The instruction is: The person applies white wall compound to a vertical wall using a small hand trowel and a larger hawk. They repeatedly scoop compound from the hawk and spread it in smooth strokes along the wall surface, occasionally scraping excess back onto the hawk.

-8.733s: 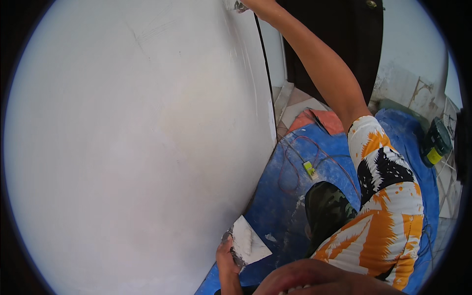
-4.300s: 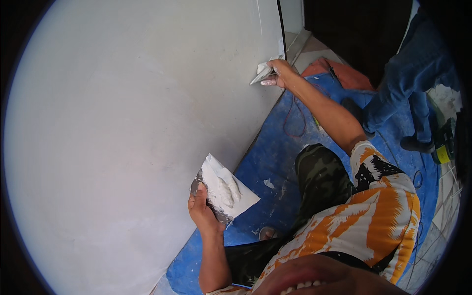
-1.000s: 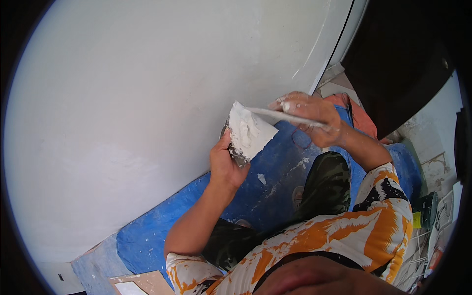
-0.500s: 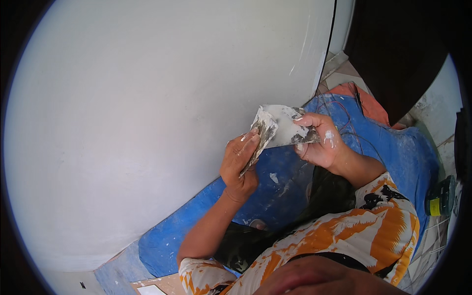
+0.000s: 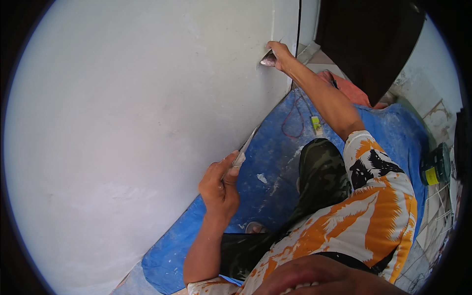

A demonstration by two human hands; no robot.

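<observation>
My right hand (image 5: 280,54), its arm stretched far out, grips a flat metal putty knife (image 5: 268,59) against the pale wall (image 5: 147,113) near its right edge. White streaks run down the wall just above that hand. Lower and nearer, my left hand (image 5: 219,186) is closed on a second putty knife (image 5: 242,156), smeared with white putty and seen nearly edge-on. Its blade points up and away, in front of the wall's lower edge.
A blue sheet (image 5: 275,182) spotted with white covers the floor below the wall. On it lie a thin red cord and a small yellow-green packet (image 5: 315,123). A dark green bucket (image 5: 435,164) stands at the right, a dark panel (image 5: 368,49) at the far right.
The two putty knives, together before, are now apart. My right hand has gone up and away to the wall with one; my left hand has lowered slightly with the other.
</observation>
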